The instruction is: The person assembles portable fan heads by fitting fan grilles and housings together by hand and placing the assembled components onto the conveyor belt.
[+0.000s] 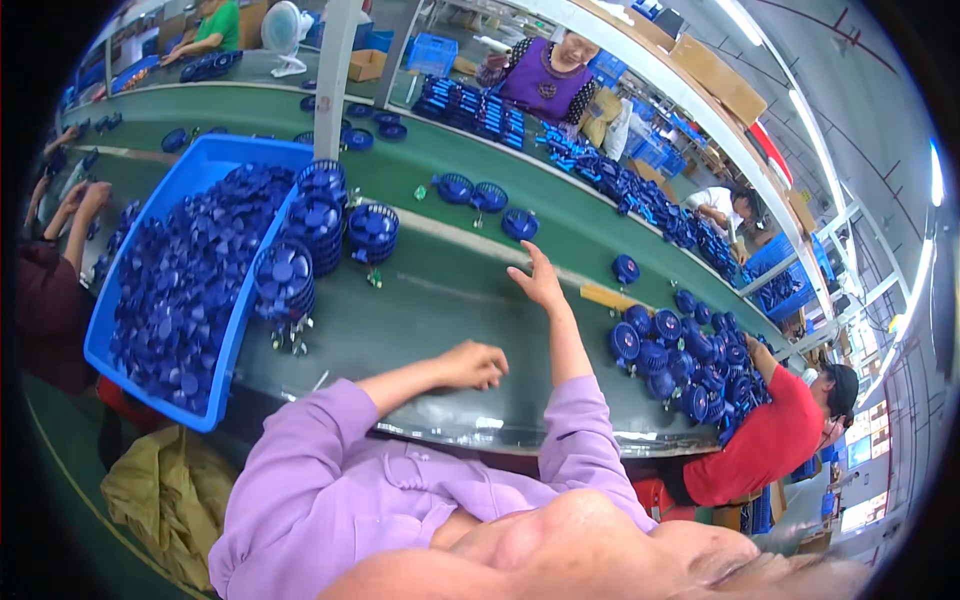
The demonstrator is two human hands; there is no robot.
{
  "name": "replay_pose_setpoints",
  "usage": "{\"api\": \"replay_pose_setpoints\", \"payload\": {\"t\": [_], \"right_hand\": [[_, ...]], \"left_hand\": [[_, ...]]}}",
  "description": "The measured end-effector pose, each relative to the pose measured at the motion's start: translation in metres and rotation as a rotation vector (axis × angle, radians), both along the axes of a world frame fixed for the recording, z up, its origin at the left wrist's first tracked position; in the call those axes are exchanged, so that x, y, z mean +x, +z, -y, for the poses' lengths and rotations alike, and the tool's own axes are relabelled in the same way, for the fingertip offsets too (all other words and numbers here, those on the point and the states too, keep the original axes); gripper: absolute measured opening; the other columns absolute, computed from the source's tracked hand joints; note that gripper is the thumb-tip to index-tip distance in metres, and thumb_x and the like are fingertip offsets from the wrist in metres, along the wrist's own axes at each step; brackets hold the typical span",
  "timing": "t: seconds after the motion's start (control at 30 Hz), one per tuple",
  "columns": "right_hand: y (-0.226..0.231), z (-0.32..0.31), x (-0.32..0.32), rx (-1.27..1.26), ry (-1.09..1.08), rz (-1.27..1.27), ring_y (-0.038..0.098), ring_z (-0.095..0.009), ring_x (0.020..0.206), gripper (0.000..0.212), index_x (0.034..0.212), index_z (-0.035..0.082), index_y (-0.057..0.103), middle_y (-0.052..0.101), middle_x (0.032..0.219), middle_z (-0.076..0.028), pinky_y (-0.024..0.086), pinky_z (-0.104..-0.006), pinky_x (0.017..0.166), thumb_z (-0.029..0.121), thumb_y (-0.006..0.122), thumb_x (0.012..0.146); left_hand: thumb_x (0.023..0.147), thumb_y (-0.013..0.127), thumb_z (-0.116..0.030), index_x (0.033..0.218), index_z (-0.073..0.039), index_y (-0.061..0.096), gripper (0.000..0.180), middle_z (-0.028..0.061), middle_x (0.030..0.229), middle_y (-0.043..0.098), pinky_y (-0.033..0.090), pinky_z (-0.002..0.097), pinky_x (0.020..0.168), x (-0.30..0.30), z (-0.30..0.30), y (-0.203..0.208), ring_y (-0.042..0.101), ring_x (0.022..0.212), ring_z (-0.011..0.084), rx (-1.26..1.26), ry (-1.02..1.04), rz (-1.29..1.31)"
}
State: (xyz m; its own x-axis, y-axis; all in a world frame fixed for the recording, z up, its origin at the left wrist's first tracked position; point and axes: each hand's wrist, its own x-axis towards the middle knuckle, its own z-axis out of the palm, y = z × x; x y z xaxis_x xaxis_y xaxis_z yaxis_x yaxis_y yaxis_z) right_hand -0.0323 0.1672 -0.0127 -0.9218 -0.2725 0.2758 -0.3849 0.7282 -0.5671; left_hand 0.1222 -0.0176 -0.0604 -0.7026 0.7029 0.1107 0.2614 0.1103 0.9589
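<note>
My right hand (541,279) reaches out over the far edge of the work surface, thumb and fingers apart, holding nothing. Just beyond its fingertips a round blue fan housing (520,224) lies on the green conveyor belt (590,235). My left hand (472,366) hovers above the dark green work surface (425,285), its fingers curled inward; the inside of that hand is hidden. Left of it stand stacked blue slatted fan housings (285,280) with blades inside and small wired parts hanging below. One more slatted housing (373,232) stands beside the stack.
A blue bin (222,385) full of blue fan blades is at the left. Round blue fan units (668,350) pile up at the right, near a person in red (770,430). A metal post (330,90) rises beyond the stack. Other people work along the belt.
</note>
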Motion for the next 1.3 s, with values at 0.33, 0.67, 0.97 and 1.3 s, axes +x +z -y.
{"api": "replay_pose_setpoints", "payload": {"t": [0.33,0.67,0.97,1.3], "right_hand": [[-0.051,0.004,-0.126,0.235,-0.349,-0.102,0.029,-0.046,0.132,0.077,0.134,0.022,0.048,0.027,0.146,-0.028,0.038,-0.0552,0.102,0.036,0.081,0.066],[-0.044,-0.007,-0.163,-0.130,-0.425,-0.387,0.044,-0.044,0.123,0.056,0.120,0.008,0.061,0.044,0.134,-0.031,0.036,-0.0478,0.103,0.035,0.078,0.073],[-0.055,0.037,-0.179,0.019,-0.293,-0.256,0.044,-0.045,0.123,0.084,0.137,0.020,0.044,0.038,0.138,-0.030,0.040,-0.0494,0.102,0.038,0.083,0.065],[-0.016,0.042,-0.175,-0.339,-0.235,-0.311,0.048,-0.039,0.120,0.080,0.132,0.008,0.050,0.044,0.132,-0.025,0.040,-0.0435,0.102,0.029,0.085,0.064]], "left_hand": [[0.092,0.048,-0.009,0.110,-0.001,0.059,0.023,0.0116,0.076,0.068,0.055,0.0307,0.063,-0.038,-0.042,0.003,0.068,0.067,0.0176,0.079,-0.064,-0.031],[0.087,0.049,-0.004,0.098,0.001,0.052,0.012,0.0105,0.080,0.068,0.055,0.0312,0.065,-0.049,-0.039,-0.005,0.069,0.070,0.0178,0.174,-0.088,0.156],[0.086,0.054,-0.006,0.107,-0.001,0.042,0.025,0.0161,0.080,0.065,0.049,0.0376,0.062,-0.052,-0.042,-0.008,0.065,0.071,0.0281,0.243,0.078,0.128],[0.089,0.053,-0.006,0.108,-0.001,0.043,0.022,0.0149,0.078,0.065,0.052,0.0347,0.062,-0.050,-0.039,-0.009,0.067,0.070,0.0235,0.241,0.036,0.169]]}}
